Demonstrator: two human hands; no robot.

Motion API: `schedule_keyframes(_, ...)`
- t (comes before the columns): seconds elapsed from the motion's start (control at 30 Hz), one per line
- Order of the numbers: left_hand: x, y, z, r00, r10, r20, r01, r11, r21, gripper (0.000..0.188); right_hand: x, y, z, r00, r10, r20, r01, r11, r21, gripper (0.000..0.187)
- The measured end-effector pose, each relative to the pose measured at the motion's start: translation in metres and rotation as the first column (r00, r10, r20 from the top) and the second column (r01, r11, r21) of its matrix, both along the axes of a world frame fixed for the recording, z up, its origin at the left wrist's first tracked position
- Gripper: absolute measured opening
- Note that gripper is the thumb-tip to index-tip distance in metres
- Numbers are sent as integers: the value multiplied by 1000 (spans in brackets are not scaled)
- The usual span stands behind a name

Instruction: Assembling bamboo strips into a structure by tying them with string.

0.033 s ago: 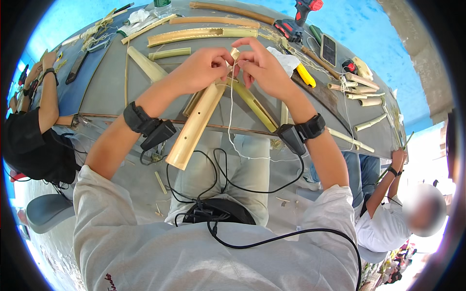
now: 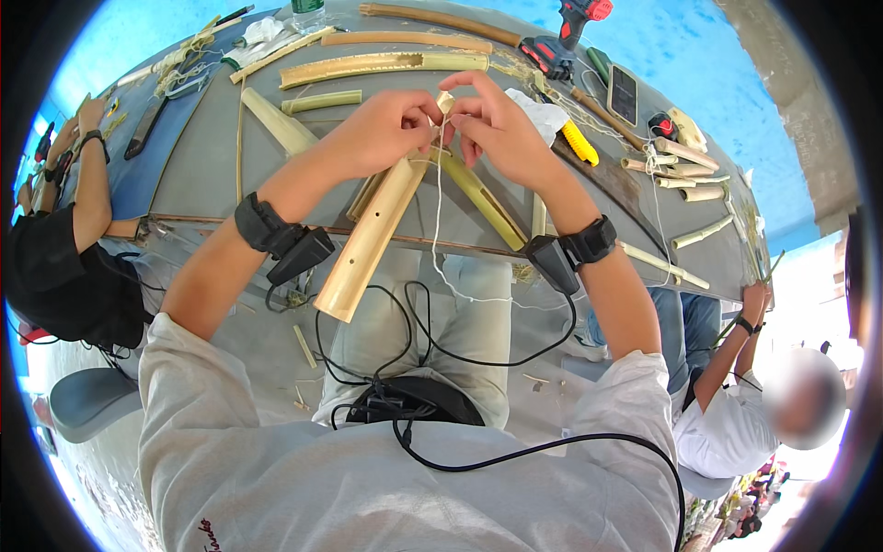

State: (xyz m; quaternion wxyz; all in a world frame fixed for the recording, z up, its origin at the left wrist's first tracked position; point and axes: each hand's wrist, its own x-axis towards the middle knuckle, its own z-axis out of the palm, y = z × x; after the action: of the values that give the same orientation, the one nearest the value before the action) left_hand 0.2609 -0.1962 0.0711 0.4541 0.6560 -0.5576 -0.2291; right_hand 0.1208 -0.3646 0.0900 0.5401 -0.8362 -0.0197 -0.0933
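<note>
Between both pinching hands, the white string [image 2: 436, 198] hangs down past the table edge. Left hand [image 2: 384, 129] and right hand [image 2: 497, 129] nip it with fingertips at the top of a split bamboo tube [image 2: 372, 237], which slants down beneath them. Beyond the right hand lie a yellow utility knife [image 2: 579, 143] and a cordless drill [image 2: 563, 37].

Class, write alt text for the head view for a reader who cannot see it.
Both bare hands, left hand and right hand, pinch thin white string at the top of a pale split bamboo tube leaning on a grey worktable strewn with bamboo pieces.
</note>
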Motion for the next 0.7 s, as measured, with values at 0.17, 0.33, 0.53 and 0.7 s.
schedule_keyframes(0.17, -3, -1, -2, 999, 38, 30, -37, 999, -15, 9, 4, -3, -5, 1000, 10, 11, -10, 999, -37, 24)
schedule_keyframes(0.33, -6, -2, -3, 990, 106, 95, -97, 991, -91, 14, 7, -4, -11, 989, -83, 123, 119, 939, -322, 14)
schedule_keyframes(0.53, -6, 5, -1, 994, 104, 30, -102, 993, -66, 9, 5, -10, -11, 965, -152, 213, 218, 917, -334, 18)
schedule_keyframes(0.7, -3, 10, 0, 983, 110, -148, -112, 994, -5, 9, 2, -4, -11, 933, -229, 278, 353, 735, -579, 13)
